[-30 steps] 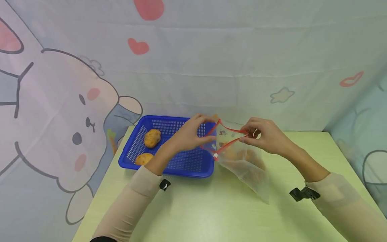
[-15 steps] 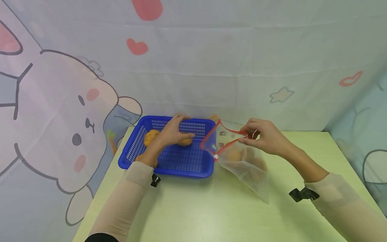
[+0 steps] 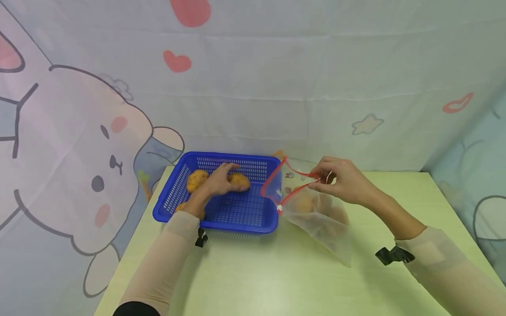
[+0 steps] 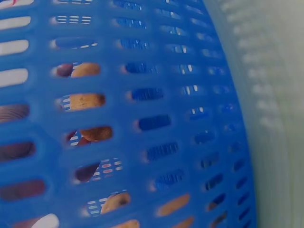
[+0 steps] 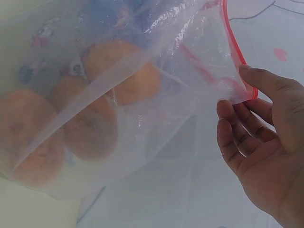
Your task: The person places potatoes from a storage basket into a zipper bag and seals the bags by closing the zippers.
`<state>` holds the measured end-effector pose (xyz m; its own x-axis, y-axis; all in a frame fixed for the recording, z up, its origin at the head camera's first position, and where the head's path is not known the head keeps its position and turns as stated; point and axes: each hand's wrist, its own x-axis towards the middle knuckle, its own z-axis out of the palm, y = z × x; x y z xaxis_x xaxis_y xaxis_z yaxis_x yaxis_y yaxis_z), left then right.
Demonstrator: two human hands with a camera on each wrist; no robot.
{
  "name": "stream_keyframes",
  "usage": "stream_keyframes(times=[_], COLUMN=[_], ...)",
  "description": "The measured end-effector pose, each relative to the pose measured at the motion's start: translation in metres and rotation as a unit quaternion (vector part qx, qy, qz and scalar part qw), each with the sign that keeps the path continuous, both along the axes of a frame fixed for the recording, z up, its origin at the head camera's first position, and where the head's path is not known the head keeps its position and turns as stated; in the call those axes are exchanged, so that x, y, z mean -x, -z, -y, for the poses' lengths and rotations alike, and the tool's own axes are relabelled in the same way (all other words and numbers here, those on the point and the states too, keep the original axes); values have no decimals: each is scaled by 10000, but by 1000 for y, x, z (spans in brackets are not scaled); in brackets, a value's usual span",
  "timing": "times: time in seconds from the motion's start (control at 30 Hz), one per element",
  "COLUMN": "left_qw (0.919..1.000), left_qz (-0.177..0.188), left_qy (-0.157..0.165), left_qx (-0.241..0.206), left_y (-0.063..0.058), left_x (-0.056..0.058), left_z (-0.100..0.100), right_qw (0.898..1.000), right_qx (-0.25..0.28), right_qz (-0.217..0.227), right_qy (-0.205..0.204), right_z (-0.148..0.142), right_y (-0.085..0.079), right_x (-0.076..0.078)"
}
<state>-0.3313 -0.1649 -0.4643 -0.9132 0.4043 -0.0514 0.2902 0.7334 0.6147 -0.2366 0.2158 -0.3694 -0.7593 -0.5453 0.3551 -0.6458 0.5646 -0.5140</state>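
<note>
In the head view my left hand (image 3: 218, 181) reaches into the blue plastic basket (image 3: 237, 228), thumb and fingers round a potato (image 3: 240, 181). The left wrist view looks through the slotted basket wall (image 4: 111, 114), with bits of that hand and the potato (image 4: 87, 101) showing behind it. My right hand (image 3: 343, 180) pinches the red zip rim of a clear zip bag (image 3: 316, 221), whose mouth gapes toward the basket. Several potatoes (image 5: 123, 73) show through the bag in the right wrist view, where thumb and fingers of the right hand (image 5: 266, 137) grip its corner.
Two more potatoes lie at the basket's left side: one potato (image 3: 196, 181) behind, another potato (image 3: 180, 206) partly hidden by my left wrist. Basket and bag stand on a pale green table (image 3: 253, 276). A printed cloth (image 3: 253, 87) hangs right behind the table.
My left hand has let go of the bag's rim, moved left into the basket and closed round a potato. The right hand keeps its hold on the bag, nearly still.
</note>
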Motion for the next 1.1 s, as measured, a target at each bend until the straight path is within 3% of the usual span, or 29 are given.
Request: stream_keyframes(times=[0.2, 0.4, 0.53, 0.63, 0.77, 0.93, 1.1], left_qw=[9989, 9979, 9980, 9986, 9976, 9948, 9900], left_qz=[-72, -178, -267, -407, -674, -815, -805], left_qy=[183, -117, -245, -195, -43, 249, 714], left_qx=[428, 620, 513, 260, -124, -566, -907], left_y=[6, 16, 13, 0, -32, -69, -91], left_x=[3, -1, -4, -7, -14, -31, -53], left_z=[0, 6, 6, 3, -7, -24, -47], right_qw=[10000, 9999, 9999, 9999, 9998, 10000, 9999], right_qx=[33, 23, -21, 1, 59, 51, 156], right_qz=[32, 120, 129, 155, 163, 74, 25], right_qy=[59, -33, -41, -38, 4, 32, 9], right_z=[0, 5, 5, 3, 0, -2, -2], right_y=[0, 1, 1, 0, -1, 1, 1], right_x=[-1, -3, -4, -4, -4, -1, 1])
